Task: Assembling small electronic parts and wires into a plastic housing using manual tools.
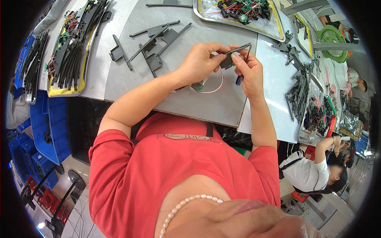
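Observation:
A dark grey plastic part [227, 62] with a long thin arm is held up between my two hands, above the grey table. My left hand [200, 59] pinches it from the left, thumb and fingers closed. From the other side, my right hand [252, 74] is closed on the thin arm at its right end. A small blue piece [239, 80] sticks out below the right fingers; its kind is hidden. Under the hands, a small green circuit board [197, 87] with a looped red and white wire [219, 88] hangs or lies close to the table; I cannot tell which.
Several similar grey parts [152, 43] lie left of my hands. Trays of dark strips [67, 71] and wired boards [246, 11] stand left and at the back. A pile of dark parts [297, 93] and another tray [307, 135] lie right. A co-worker [307, 172] sits at the right.

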A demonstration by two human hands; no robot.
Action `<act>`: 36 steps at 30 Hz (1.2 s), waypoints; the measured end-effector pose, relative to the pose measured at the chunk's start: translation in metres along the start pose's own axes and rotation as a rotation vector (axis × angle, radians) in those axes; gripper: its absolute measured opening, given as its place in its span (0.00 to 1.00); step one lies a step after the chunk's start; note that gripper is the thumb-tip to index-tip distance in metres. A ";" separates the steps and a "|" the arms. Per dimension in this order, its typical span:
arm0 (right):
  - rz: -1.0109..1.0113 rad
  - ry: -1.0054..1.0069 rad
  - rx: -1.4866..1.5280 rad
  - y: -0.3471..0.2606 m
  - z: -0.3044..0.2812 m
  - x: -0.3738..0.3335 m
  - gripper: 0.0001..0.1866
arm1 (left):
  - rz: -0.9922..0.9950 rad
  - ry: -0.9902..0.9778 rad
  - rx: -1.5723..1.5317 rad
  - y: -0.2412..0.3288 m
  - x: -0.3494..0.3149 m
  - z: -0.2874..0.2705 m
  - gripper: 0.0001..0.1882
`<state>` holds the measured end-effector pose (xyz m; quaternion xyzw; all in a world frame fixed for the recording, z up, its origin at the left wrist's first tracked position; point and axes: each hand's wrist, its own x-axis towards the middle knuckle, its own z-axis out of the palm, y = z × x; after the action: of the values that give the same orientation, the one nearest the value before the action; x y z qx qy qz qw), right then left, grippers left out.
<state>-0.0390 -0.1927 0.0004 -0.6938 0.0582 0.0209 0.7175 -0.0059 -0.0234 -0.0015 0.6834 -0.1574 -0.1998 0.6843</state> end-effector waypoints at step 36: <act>-0.652 0.278 -0.707 -0.005 -0.010 0.003 0.07 | 0.342 0.288 -0.224 0.000 0.015 -0.006 0.30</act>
<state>-0.0365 -0.2032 0.0050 -0.8728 -0.0773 -0.2786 0.3932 0.0096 -0.0253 -0.0026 0.5883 -0.1483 0.0021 0.7950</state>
